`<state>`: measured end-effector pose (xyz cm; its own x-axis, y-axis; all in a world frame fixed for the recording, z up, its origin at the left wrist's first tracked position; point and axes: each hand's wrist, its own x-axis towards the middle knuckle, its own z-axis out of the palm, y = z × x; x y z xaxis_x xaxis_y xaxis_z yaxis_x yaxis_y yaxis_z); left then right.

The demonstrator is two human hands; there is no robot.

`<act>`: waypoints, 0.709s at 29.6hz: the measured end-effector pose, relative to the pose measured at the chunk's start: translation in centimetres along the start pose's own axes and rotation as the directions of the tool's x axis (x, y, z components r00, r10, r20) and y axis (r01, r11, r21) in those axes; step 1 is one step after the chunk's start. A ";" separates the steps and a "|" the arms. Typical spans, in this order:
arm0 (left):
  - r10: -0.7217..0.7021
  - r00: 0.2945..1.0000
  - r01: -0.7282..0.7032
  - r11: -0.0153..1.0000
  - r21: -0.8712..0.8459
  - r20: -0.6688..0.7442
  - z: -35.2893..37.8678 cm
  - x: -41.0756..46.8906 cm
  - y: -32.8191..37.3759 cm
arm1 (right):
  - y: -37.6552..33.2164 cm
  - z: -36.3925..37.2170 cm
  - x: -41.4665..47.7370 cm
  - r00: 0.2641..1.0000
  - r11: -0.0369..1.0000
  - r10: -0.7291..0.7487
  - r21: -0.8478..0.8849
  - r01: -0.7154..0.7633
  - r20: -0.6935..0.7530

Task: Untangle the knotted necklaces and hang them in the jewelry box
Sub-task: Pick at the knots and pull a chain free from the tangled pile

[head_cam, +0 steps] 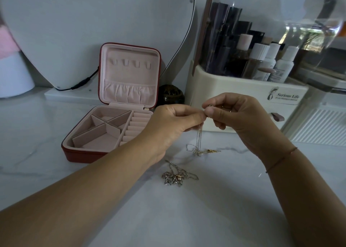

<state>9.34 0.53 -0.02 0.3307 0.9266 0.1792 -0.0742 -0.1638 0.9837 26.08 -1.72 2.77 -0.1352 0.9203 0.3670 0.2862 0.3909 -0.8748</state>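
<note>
Both hands pinch one thin chain (jewelry box open).

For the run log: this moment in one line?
left hand, right hand: pinch thin chain | knotted necklace: on counter | jewelry box: open, hooks bare

Desk: glossy white marble look, grey veins. Jewelry box: red shell, matt pink velvety lining. Necklaces: thin shiny metal chain. Organizer: cream plastic, clear glossy lid.

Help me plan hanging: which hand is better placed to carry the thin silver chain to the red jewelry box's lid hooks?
Probably left. The left hand pinches the thin silver chain beside the right hand, and the open red jewelry box stands to the left.
</note>
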 end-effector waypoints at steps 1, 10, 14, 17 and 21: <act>-0.006 1.000 0.006 1.000 -0.006 -0.005 -0.1 0.0 0.0 | 0.0 0.1 0.0 1.000 1.000 -0.001 0.004 0.001 0.004; -0.066 0.997 0.066 0.998 0.007 0.046 0.1 0.2 -0.1 | 0.3 0.5 0.0 1.000 0.997 0.011 0.070 -0.012 0.021; -0.155 0.981 0.178 0.959 -0.222 0.118 0.2 0.4 0.0 | 0.3 0.3 0.1 0.999 0.994 0.039 0.098 -0.042 0.034; -0.178 0.973 0.211 0.940 -0.267 0.144 0.1 0.4 -0.1 | 0.2 0.3 0.0 0.998 0.995 0.040 0.093 -0.045 0.058; -0.149 0.976 0.178 0.967 -0.184 0.160 -0.3 0.5 -0.1 | 0.0 0.0 0.0 0.998 0.991 0.040 0.125 -0.047 0.057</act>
<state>9.24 1.09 0.00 0.4843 0.8743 0.0305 -0.1856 0.0686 0.9802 26.06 -1.74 2.77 -0.1775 0.9329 0.3135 0.1716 0.3430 -0.9235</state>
